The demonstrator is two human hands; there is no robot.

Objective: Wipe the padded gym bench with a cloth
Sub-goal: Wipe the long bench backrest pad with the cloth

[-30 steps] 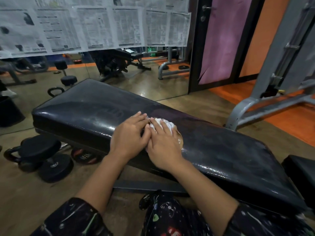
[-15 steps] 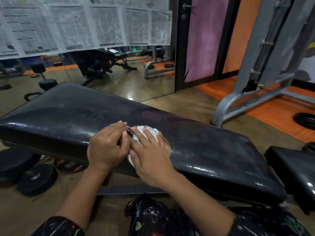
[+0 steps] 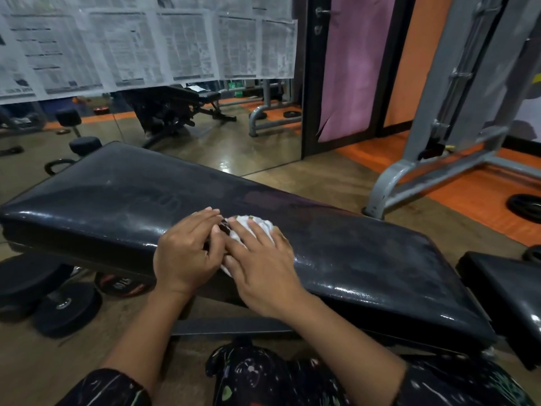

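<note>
Dark patterned sleeves at bottom edge. Right hand (image 3: 260,268) flat, fingers spread straight, pressing white cloth (image 3: 257,227) onto the black padded desk (image 3: 366,259); no curled grip, just palm down. Left hand (image 3: 187,253) just beside it, touching, fingers loosely bent, fingertips at the cloth's left edge; its grip on the cloth cannot be told. Cloth sits mid-pad, near the front edge. Dumbbells (image 3: 63,306) on floor under left end. Grey machine frame (image 3: 433,159) far right. Mirror (image 3: 205,136) behind, newspaper sheets (image 3: 146,45) taped above.
</note>
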